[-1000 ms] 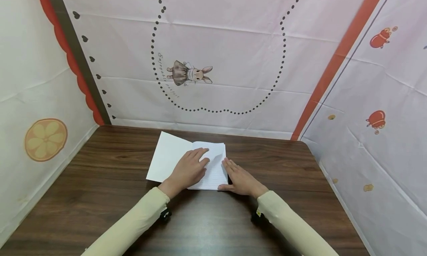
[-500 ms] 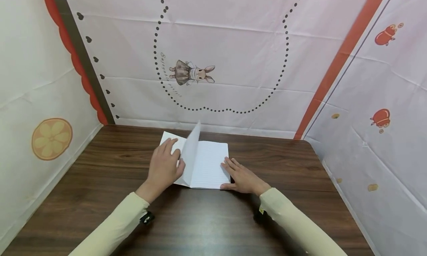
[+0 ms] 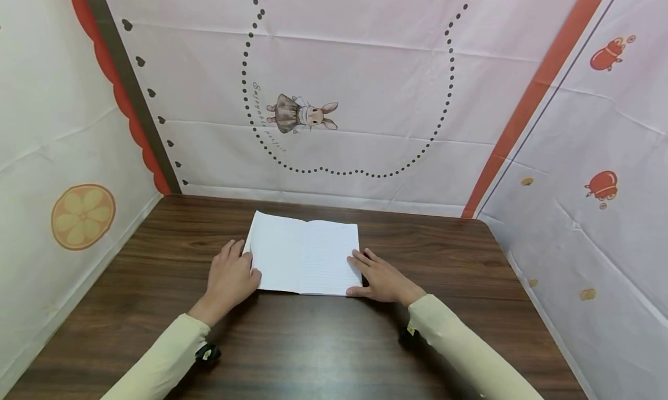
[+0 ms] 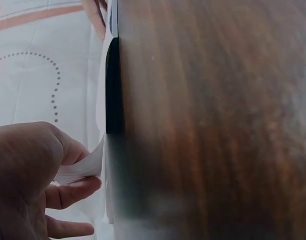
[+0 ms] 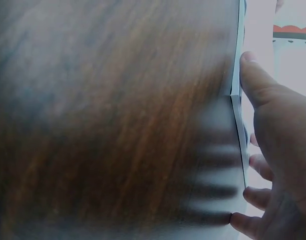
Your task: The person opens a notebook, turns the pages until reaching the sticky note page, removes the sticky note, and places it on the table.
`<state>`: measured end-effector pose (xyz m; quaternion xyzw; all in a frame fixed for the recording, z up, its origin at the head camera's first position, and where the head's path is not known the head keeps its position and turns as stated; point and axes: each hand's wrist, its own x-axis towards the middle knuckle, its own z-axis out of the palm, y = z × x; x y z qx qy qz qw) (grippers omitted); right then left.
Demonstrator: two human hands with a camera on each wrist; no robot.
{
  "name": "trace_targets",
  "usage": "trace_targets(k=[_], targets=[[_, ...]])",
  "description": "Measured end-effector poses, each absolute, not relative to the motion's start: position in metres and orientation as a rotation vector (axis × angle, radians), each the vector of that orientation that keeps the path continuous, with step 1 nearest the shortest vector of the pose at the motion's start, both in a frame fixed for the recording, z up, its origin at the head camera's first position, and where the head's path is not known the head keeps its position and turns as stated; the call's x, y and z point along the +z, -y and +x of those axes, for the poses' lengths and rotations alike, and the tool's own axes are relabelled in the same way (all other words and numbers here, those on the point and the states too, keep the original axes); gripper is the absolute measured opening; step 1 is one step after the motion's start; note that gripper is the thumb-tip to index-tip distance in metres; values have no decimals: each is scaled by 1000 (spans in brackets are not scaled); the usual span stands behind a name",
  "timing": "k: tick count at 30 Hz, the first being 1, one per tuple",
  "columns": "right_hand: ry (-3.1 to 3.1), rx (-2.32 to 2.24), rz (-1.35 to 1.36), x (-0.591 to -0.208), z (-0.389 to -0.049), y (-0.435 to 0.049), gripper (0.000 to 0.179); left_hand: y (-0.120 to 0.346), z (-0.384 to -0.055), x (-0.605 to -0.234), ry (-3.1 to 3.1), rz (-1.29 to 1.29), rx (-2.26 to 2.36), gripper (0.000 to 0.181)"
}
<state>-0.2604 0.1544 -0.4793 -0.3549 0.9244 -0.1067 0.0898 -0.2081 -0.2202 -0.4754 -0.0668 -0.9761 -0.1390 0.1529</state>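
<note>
A notebook (image 3: 330,258) lies spread open on the table, a white page on the left and a lined page on the right. At its left edge my left hand (image 3: 231,279) pinches the left page (image 4: 85,169); in the left wrist view the paper bends between thumb and fingers. My right hand (image 3: 385,279) rests on the right page's outer edge, fingers extended and thumb near the lower corner. The right wrist view shows the right hand (image 5: 285,145) spread along the notebook's edge (image 5: 236,75).
The dark wood table (image 3: 313,348) surrounds the notebook. A printed white cloth (image 3: 365,98) hangs behind it, and similar cloths stand at the left and right sides. Dark bands with cameras sit on both wrists.
My left hand has moved left from over the right page, turning a sheet across onto the left side of the notebook. My right hand has stayed at the right edge.
</note>
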Motion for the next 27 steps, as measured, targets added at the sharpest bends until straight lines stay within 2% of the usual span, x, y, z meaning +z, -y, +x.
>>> trace_targets(k=[7,11,14,15,21,27], targets=[[-2752,-323,-1073,-480,-259,-154,87,225,-209,-483,2916,-135,-431,22],[-2748,-324,-1075,-480,-259,-153,87,231,-209,-484,2958,-70,-471,47],[-2752,-316,-1077,-480,-259,-152,86,238,-211,-486,2950,-161,-489,67],[-2753,-312,-1078,-480,-259,-152,86,240,-212,-487,2947,-227,-498,69],[-2755,-307,-1080,-481,-258,-153,85,253,-217,-497,2905,-697,-525,54],[-2763,-326,-1091,-481,-257,-157,82,262,-217,-499,2929,-867,-654,46]])
